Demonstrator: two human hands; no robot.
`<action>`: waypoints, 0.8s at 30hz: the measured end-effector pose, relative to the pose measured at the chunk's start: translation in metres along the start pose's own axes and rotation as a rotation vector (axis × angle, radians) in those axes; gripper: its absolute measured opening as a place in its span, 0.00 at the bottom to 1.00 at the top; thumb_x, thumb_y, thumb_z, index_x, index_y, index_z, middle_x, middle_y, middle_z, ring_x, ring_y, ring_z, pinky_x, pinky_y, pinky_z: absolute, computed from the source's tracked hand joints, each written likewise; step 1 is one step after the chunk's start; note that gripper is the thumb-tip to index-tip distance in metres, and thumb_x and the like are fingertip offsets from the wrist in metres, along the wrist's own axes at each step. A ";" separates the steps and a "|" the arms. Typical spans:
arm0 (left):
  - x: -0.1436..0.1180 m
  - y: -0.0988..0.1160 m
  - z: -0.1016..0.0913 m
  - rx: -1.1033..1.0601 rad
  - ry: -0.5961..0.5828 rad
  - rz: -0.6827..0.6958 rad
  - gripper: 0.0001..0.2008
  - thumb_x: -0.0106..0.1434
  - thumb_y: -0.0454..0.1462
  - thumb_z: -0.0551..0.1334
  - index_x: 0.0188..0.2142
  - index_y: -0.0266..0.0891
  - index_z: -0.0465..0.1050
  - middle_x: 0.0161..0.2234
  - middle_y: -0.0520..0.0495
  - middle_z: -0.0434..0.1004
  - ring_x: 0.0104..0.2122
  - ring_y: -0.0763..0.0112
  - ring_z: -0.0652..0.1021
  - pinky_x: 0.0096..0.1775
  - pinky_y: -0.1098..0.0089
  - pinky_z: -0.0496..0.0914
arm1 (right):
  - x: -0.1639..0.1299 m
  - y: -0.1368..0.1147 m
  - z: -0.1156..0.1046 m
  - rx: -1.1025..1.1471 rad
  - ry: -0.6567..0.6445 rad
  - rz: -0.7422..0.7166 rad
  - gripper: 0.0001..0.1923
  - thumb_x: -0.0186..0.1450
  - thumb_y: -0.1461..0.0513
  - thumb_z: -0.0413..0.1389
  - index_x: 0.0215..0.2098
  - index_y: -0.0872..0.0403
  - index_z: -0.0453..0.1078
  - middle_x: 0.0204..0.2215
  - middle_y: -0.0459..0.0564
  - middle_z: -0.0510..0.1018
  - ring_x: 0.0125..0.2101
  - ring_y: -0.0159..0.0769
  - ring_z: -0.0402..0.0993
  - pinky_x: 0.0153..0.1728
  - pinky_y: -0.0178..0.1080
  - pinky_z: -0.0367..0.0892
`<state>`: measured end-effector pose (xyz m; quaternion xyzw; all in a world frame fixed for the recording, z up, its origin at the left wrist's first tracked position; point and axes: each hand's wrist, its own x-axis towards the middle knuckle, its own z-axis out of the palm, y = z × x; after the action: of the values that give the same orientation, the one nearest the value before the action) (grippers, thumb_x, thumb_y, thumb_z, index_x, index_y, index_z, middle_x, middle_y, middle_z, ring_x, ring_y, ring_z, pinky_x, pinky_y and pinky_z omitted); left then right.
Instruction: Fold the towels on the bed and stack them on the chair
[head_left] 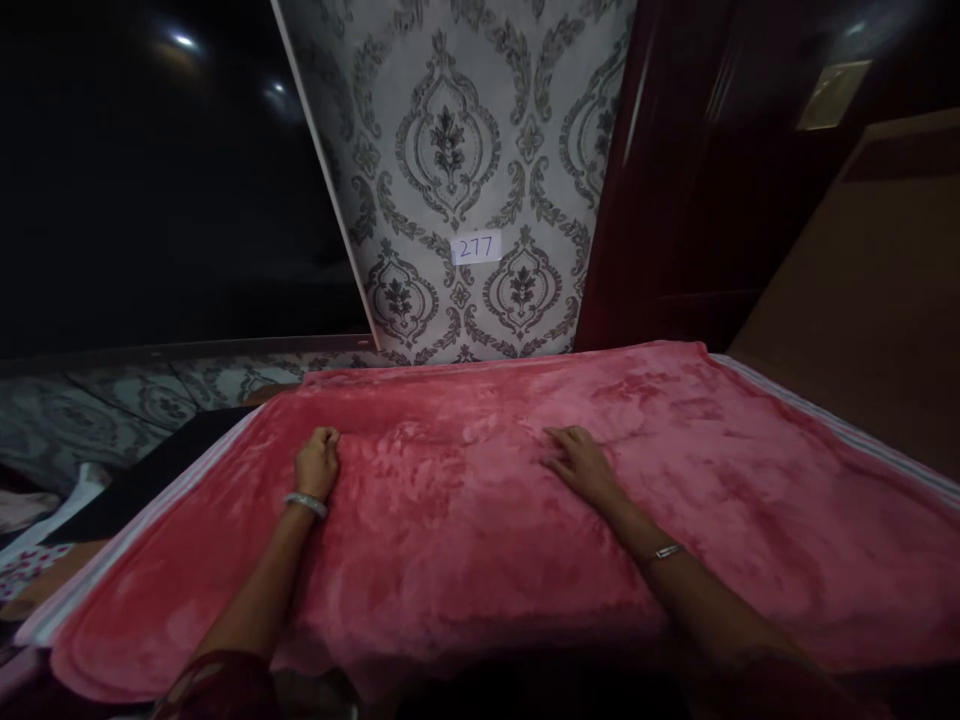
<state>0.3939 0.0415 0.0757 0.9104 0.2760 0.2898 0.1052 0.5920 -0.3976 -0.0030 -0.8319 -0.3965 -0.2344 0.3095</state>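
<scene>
A plush pink-red blanket [465,560] lies spread flat over a raised surface in front of me. My left hand [318,462] rests on it left of centre, fingers curled into a fist, a silver bangle at the wrist. My right hand [576,460] lies flat on the blanket right of centre, palm down with fingers spread, a thin bracelet at the wrist. Neither hand holds anything that I can see.
A wall with grey damask wallpaper [457,170] rises behind the blanket, bearing a small white label reading 277 [477,247]. A dark red wooden door [675,180] stands to the right. A dark window or panel [150,180] fills the left. Cloth items [37,530] lie at the lower left.
</scene>
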 end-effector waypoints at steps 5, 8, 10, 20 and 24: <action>0.009 0.006 -0.006 0.113 -0.018 0.048 0.12 0.68 0.37 0.47 0.38 0.41 0.68 0.40 0.39 0.78 0.43 0.60 0.78 0.46 0.66 0.69 | 0.004 -0.001 0.004 -0.019 -0.014 -0.018 0.13 0.71 0.59 0.50 0.33 0.52 0.73 0.32 0.53 0.74 0.36 0.42 0.69 0.40 0.42 0.65; 0.007 0.010 -0.009 0.209 -0.059 0.030 0.14 0.69 0.36 0.46 0.41 0.39 0.70 0.40 0.39 0.78 0.42 0.58 0.78 0.44 0.64 0.69 | 0.004 -0.001 0.006 -0.049 0.067 0.011 0.14 0.72 0.60 0.47 0.31 0.52 0.69 0.31 0.54 0.74 0.35 0.42 0.68 0.39 0.42 0.64; 0.005 0.013 -0.012 0.274 -0.098 0.025 0.15 0.69 0.37 0.46 0.43 0.38 0.71 0.38 0.38 0.78 0.40 0.56 0.78 0.41 0.64 0.69 | 0.003 -0.002 0.006 -0.059 0.112 0.027 0.14 0.73 0.60 0.45 0.32 0.52 0.68 0.31 0.54 0.74 0.35 0.42 0.68 0.39 0.42 0.64; -0.013 0.010 -0.041 0.307 -0.239 0.448 0.16 0.66 0.48 0.55 0.38 0.38 0.72 0.39 0.40 0.79 0.41 0.55 0.79 0.43 0.61 0.70 | -0.005 0.010 -0.009 -0.055 0.198 -0.013 0.15 0.73 0.57 0.44 0.34 0.51 0.67 0.31 0.53 0.75 0.34 0.41 0.70 0.37 0.41 0.66; -0.022 0.010 -0.044 0.300 -0.305 0.590 0.18 0.65 0.51 0.56 0.38 0.39 0.73 0.40 0.39 0.78 0.40 0.55 0.78 0.42 0.60 0.71 | -0.009 0.016 -0.015 -0.011 0.075 -0.013 0.14 0.72 0.59 0.45 0.33 0.51 0.69 0.32 0.54 0.77 0.35 0.42 0.72 0.37 0.42 0.68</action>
<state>0.3579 0.0222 0.1050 0.9889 0.0220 0.1247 -0.0775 0.5976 -0.4209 -0.0041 -0.8216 -0.3886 -0.2697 0.3181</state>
